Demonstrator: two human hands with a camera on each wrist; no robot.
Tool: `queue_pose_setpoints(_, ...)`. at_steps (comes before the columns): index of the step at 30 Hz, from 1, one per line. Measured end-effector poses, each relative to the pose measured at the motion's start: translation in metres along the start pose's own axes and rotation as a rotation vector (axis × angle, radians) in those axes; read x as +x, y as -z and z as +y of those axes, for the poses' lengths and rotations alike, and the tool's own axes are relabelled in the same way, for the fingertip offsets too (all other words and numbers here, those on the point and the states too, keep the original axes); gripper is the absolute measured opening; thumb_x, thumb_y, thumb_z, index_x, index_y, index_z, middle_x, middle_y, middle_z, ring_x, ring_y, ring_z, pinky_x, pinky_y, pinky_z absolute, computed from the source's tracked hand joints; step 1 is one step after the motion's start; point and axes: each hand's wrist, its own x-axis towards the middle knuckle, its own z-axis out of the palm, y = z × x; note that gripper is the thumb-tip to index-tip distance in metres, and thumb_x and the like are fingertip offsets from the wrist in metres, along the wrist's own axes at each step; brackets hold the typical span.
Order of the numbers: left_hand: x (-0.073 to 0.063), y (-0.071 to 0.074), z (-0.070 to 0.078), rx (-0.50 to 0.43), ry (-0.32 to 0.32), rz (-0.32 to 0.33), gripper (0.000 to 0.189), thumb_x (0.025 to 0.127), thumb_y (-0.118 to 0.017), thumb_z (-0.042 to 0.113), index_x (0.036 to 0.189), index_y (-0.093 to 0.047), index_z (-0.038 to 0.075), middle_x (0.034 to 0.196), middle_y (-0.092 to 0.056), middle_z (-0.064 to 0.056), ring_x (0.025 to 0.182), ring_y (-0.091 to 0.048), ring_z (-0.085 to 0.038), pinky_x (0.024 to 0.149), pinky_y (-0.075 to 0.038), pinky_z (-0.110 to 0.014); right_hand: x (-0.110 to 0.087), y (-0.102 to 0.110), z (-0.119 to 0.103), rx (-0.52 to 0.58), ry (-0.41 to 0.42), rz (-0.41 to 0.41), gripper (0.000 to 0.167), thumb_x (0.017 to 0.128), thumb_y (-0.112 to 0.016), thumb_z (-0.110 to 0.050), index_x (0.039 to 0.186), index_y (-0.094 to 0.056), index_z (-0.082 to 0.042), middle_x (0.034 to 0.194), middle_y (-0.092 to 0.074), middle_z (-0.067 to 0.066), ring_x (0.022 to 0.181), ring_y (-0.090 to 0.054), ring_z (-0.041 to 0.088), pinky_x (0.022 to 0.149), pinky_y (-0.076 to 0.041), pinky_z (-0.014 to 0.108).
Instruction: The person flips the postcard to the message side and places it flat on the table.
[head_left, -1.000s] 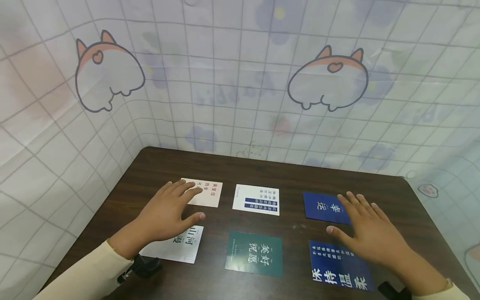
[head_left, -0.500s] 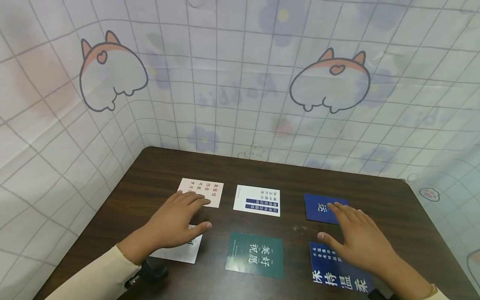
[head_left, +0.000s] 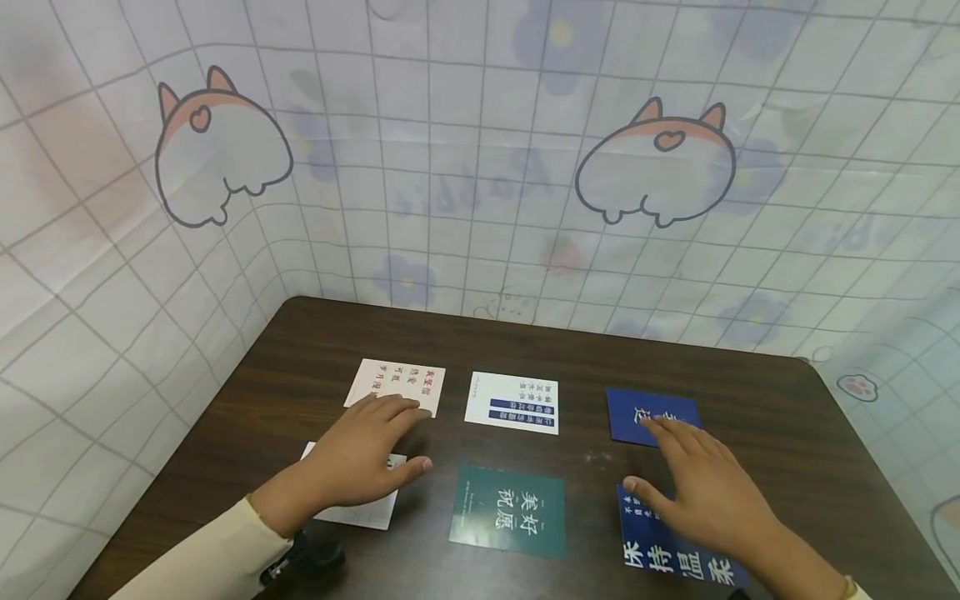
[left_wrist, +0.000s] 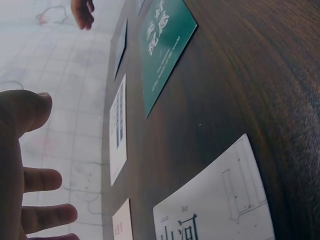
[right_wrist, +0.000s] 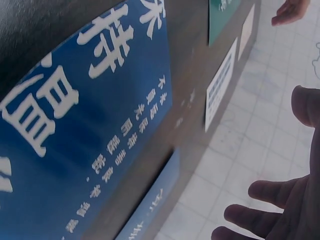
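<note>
Above the white card with green lettering [head_left: 360, 514], my left hand [head_left: 356, 458] hovers with fingers extended and thumb spread. Its fingertips reach over the lower edge of the pinkish card with red lettering [head_left: 393, 383]. My right hand [head_left: 712, 492] hangs, fingers extended, over the blue card with large white characters [head_left: 675, 550], covering part of it. The tips of those fingers overlap the smaller-lettered dark blue card [head_left: 626, 414]. Both wrist views show a gap between the palms and the cards, and neither hand holds anything.
Between the hands lie a green card [head_left: 507, 510] and a white card with blue bars [head_left: 513, 402]. All the cards lie flat on a dark brown wooden table [head_left: 600, 367]. A patterned grid curtain [head_left: 465, 167] encloses its back and sides.
My left hand has shifted right and slightly nearer, uncovering more of the pinkish card. My right hand has moved left and a little nearer. The cards stay in place.
</note>
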Motion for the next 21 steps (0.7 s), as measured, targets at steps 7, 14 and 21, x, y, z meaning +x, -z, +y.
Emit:
queue_pose_setpoints(7,-0.001,-0.003,0.004,-0.015,0.02,-0.034,0.07,0.097,-0.056,0.064,0.15,-0.053,0.019,0.151,-0.049,-0.01,0.142,-0.041,-0.035,0.116,-0.026,-0.058,-0.001,-0.006,-0.004,-0.027,0.021,0.0,0.089,0.095,-0.056,-0.069,0.154,-0.043,-0.003,0.157,-0.04,0.022,0.14,-0.037,0.05,0.107,-0.03,0.07)
queue_pose_setpoints(14,-0.002,-0.006,0.006,-0.018,0.013,-0.041,0.069,0.097,-0.057,0.062,0.15,-0.052,0.017,0.153,-0.048,-0.011,0.145,-0.038,-0.037,0.116,-0.025,-0.059,-0.002,-0.011,-0.008,-0.024,0.027,0.008,0.086,0.095,-0.057,-0.067,0.153,-0.045,-0.004,0.156,-0.041,0.02,0.14,-0.039,0.049,0.108,-0.031,0.069)
queue_pose_setpoints(21,-0.003,-0.011,0.006,-0.007,0.008,-0.029,0.071,0.096,-0.059,0.062,0.151,-0.05,0.018,0.156,-0.044,-0.012,0.147,-0.033,-0.038,0.117,-0.023,-0.059,-0.003,-0.016,-0.01,-0.034,0.027,0.01,0.087,0.095,-0.056,-0.068,0.154,-0.043,-0.007,0.159,-0.039,0.019,0.141,-0.038,0.048,0.108,-0.031,0.068)
